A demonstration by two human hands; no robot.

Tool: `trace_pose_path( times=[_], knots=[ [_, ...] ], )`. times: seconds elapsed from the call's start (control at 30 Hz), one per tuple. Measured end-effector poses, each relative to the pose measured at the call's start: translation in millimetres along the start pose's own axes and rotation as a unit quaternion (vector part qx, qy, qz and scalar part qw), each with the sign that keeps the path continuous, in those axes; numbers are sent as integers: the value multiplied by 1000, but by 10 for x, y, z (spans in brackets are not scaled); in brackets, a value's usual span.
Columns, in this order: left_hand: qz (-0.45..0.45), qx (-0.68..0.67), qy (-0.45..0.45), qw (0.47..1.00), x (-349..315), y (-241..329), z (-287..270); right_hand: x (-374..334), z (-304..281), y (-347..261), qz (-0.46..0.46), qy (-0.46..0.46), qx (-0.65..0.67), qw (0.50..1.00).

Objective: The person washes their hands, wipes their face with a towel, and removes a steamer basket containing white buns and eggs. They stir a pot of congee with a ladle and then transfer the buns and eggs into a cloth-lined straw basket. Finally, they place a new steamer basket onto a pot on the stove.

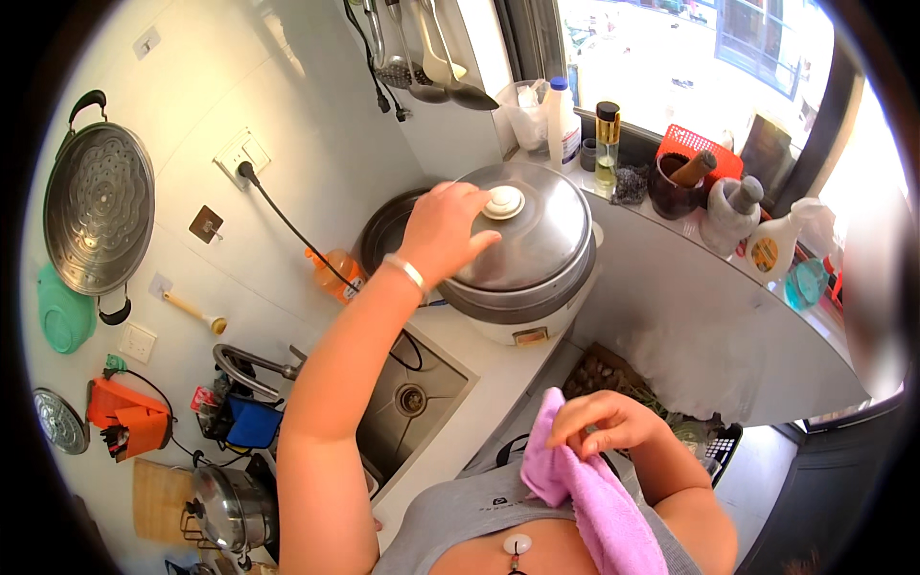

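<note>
My left hand [448,233] is over the domed metal lid [541,235] of a large white rice cooker [517,331]. Its fingers are apart and bent, with the tips next to the cream-coloured lid knob [504,201]; whether they touch it I cannot tell. The lid sits on the cooker. In front of my chest, my right hand [609,422] pinches a pink towel [599,503], which hangs down from the fingers over my grey top.
A sink [410,398] with a tap [254,369] lies left of the cooker. A dark pan [383,235] and orange bottle [333,276] stand behind my left arm. Bottles and a mortar [671,187] line the windowsill. A plugged-in cord [297,230] hangs down the wall.
</note>
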State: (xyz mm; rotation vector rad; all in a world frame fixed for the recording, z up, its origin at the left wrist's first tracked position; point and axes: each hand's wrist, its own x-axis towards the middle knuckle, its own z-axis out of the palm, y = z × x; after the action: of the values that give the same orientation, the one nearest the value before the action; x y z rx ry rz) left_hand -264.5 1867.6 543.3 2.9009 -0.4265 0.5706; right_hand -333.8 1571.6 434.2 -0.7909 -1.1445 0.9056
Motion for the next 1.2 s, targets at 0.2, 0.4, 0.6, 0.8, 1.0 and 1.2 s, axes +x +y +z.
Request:
trace_pose_path(
  times=[0.2,0.4,0.6,0.8,1.0,1.2],
  knots=[
    [-102,25,-255,961,739,-189,247,-345,-443,43,-7,53,44,998],
    [-109,33,-313,943,946,-143,311,-524,-513,149,75,99,68,990],
    [-107,18,-300,948,945,-197,297,-484,-475,232,-2,-2,154,988],
    [-77,-81,-174,978,727,-413,-103,-306,-333,346,-73,-185,36,979],
    [-213,-424,84,876,-195,-786,-872,-364,-242,476,-9,-111,92,989],
    [-300,-606,337,655,-1962,-1316,-525,-459,-608,70,58,196,-66,977]
  ],
)
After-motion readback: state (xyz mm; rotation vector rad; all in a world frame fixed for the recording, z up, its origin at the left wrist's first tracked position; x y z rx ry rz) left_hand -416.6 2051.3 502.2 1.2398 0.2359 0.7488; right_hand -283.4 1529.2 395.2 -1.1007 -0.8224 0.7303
